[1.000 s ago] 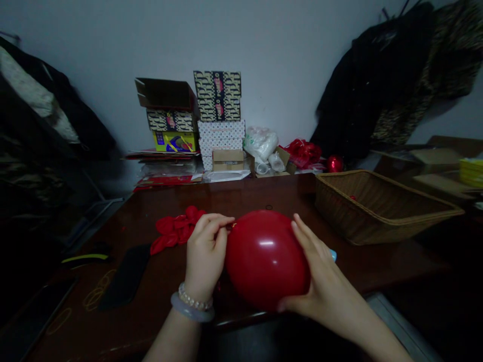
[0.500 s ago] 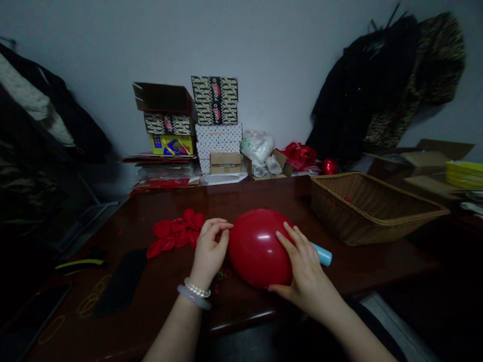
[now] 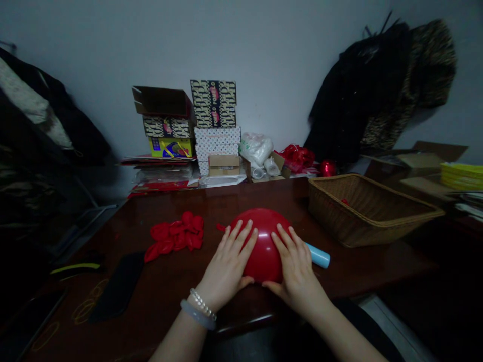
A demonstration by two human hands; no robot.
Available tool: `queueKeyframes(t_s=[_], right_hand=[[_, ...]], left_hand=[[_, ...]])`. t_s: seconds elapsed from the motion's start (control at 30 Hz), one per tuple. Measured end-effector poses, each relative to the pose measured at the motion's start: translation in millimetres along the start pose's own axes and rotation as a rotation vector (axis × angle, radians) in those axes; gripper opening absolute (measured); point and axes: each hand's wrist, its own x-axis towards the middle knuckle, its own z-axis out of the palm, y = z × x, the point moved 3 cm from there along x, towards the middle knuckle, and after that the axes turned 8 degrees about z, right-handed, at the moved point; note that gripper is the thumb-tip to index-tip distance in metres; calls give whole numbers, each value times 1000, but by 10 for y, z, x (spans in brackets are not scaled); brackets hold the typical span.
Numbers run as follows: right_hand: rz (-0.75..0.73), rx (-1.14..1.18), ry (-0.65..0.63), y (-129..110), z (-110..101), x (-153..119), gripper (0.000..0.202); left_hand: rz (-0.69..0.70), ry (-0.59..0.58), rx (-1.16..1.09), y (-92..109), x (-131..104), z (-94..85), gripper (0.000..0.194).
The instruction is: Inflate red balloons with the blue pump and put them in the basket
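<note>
So there's a round, inflated, shiny red balloon [image 3: 264, 259] near the front edge of a glossy dark reddish-brown wooden surface [image 3: 241, 201], and both hands are on it. The left hand [image 3: 229, 266] grasps its left side and the right hand [image 3: 298, 264] grasps the right, fingers spread over the top, thumbs low at the near side. Left wrist's got a clear beaded bracelet [image 3: 204, 304] and a pale grey bangle [image 3: 197, 315], btw.

Just beside the right hand lies a light blue cylinder [image 3: 319, 256], with a brown woven wicker basket [image 3: 339, 221] behind it. Over on the left there's a heap of limp red balloons [image 3: 177, 234], plus a flat black rectangular thing [image 3: 118, 286] and some thin yellowish loops [image 3: 88, 306].
</note>
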Motion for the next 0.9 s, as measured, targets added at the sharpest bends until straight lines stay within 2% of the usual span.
queueKeyframes(t_s=[0.13,0.23,0.33,0.43,0.57,0.9], right_hand=[[6,-28,50,53,-56,10,100],[-18,-84,104,115,-169,40,91],[-55,-160,173,221,-338,85,85],[-96,-237,223,388,-575,138,81],[-124,-340,260,703,-979,203,79],[-66,-570,340,1724,-1999,302,83]], left_hand=[[7,51,32,25,46,41,103],[29,135,62,92,125,38,93],[53,233,77,184,265,40,85],[82,323,69,296,501,57,83],[160,428,26,503,978,90,89],[349,596,-76,1164,2461,205,93]])
